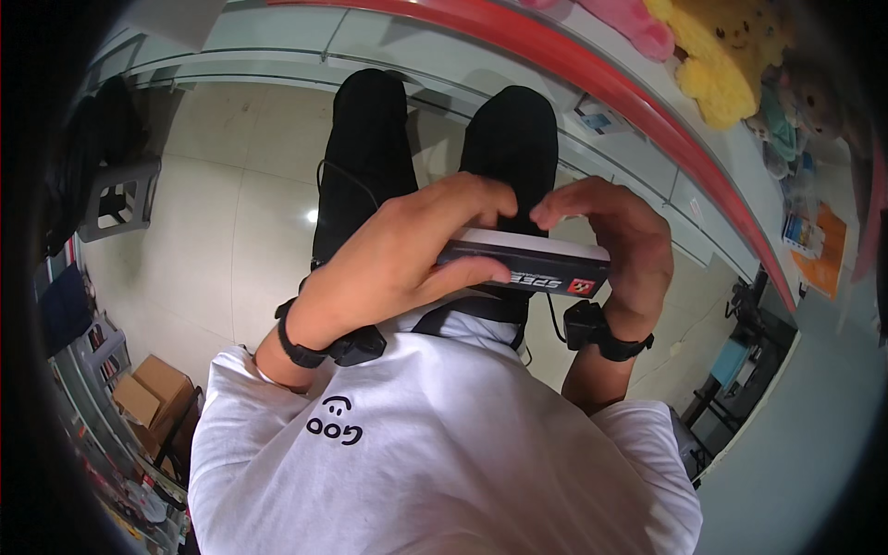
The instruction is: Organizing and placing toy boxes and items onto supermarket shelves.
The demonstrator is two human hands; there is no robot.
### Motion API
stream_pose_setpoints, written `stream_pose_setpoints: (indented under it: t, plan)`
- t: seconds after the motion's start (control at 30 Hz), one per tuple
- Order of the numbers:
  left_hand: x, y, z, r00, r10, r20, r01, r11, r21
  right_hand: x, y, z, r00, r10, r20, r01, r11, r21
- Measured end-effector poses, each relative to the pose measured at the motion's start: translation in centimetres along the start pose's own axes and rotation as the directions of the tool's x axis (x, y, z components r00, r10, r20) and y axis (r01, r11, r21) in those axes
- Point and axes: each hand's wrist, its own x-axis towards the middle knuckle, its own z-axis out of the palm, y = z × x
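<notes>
The slim box looks like smooth printed card, its dark side panel faintly glossy and its pale face plainer. The T-shirt is soft, matt cloth, creased and printed in flat black; the trousers are dull black fabric. Wrist modules appear to be matt black plastic on dark straps. The floor tiles are polished, throwing back a bright spot of light. The stool is smooth grey plastic, the carton matt brown cardboard, the red edging shiny, and the yellow plush toy fuzzy fabric.
</notes>
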Motion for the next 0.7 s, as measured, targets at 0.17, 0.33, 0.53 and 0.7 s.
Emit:
stream_pose_setpoints:
  t: [0.17,0.33,0.53,0.7]
  plan:
    - [0.1,-0.4,0.8,0.984,0.095,-0.152,-0.102,0.994,-0.038,0.2,-0.3,-0.5,0.984,-0.134,0.121,0.159,0.962,-0.224]
    - [0.3,-1.8,-0.9,0.986,0.106,-0.129,-0.127,0.977,-0.17,0.2,0.2,-1.2,0.988,-0.154,-0.008,0.144,0.941,-0.307]
    - [-0.4,-4.6,0.2,0.95,-0.169,-0.262,0.029,0.884,-0.467,0.7,0.9,-1.2,0.989,-0.098,-0.107,0.054,0.934,-0.352]
    - [0.3,-5.3,1.0,0.895,-0.348,-0.278,-0.011,0.607,-0.795,1.9,1.3,-1.1,0.939,-0.001,-0.345,-0.12,0.937,-0.329]
